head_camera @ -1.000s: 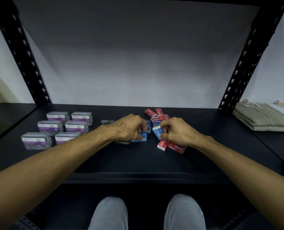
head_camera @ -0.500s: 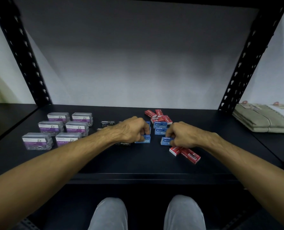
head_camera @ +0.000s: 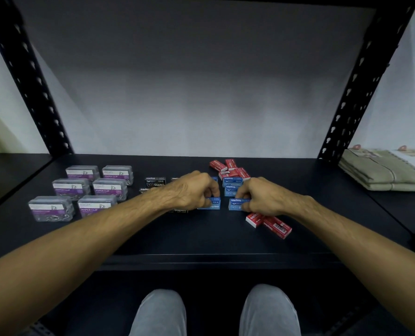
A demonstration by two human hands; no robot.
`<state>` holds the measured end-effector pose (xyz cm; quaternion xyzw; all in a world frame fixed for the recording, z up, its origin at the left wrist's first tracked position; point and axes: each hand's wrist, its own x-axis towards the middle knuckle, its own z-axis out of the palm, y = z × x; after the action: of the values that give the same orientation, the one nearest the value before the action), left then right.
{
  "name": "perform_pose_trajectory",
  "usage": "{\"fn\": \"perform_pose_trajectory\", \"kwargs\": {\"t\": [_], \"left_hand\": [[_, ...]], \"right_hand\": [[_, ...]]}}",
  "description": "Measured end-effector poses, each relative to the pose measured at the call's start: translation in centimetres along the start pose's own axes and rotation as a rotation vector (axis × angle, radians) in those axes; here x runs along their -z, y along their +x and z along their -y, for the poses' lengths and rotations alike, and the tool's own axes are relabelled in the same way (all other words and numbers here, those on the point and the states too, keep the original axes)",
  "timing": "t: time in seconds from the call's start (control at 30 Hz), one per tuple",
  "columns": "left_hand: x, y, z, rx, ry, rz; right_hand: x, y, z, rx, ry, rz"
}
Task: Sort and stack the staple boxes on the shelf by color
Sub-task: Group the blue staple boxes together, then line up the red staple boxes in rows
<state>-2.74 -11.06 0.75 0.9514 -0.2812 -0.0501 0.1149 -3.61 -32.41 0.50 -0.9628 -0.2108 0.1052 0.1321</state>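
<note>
Down onto the shelf (head_camera: pixel 201 241) comes the blue box (head_camera: pixel 235 204) that was lifted, right hand (head_camera: pixel 262 198) still pinching it beside the red boxes (head_camera: pixel 269 223), while the left hand (head_camera: pixel 192 190) grips another blue box (head_camera: pixel 212 205) just left, blue stack (head_camera: pixel 232 185) behind.

This looks like a stationery storeroom or supply corner: a black metal shelf (head_camera: pixel 201 238) on perforated uprights (head_camera: pixel 361 88) against a plain pale wall. Paper clip boxes (head_camera: pixel 92 187) stand in rows at centre left, staple boxes (head_camera: pixel 230 187) (red, blue, black) at centre, folded cloth (head_camera: pixel 381 170) at right.
</note>
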Motion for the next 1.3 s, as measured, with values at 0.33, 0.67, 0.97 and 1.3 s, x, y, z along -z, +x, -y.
{"fn": "perform_pose_trajectory", "kwargs": {"t": [0.33, 0.67, 0.97, 1.3], "left_hand": [[2.2, 0.8, 0.7, -0.026, -0.121, -0.127], [3.4, 7.4, 3.9, 0.040, -0.128, -0.145], [2.1, 12.4, 5.7, 0.055, -0.023, -0.029], [1.2, 12.9, 7.5, 0.081, -0.092, 0.034]], "right_hand": [[1.5, -0.1, -0.9, 0.006, 0.171, -0.124], [3.0, 5.4, -4.0, -0.161, 0.273, -0.377], [1.2, 12.0, -4.0, -0.363, 0.221, -0.334], [1.8, 13.9, -4.2, -0.381, 0.149, -0.256]]}}
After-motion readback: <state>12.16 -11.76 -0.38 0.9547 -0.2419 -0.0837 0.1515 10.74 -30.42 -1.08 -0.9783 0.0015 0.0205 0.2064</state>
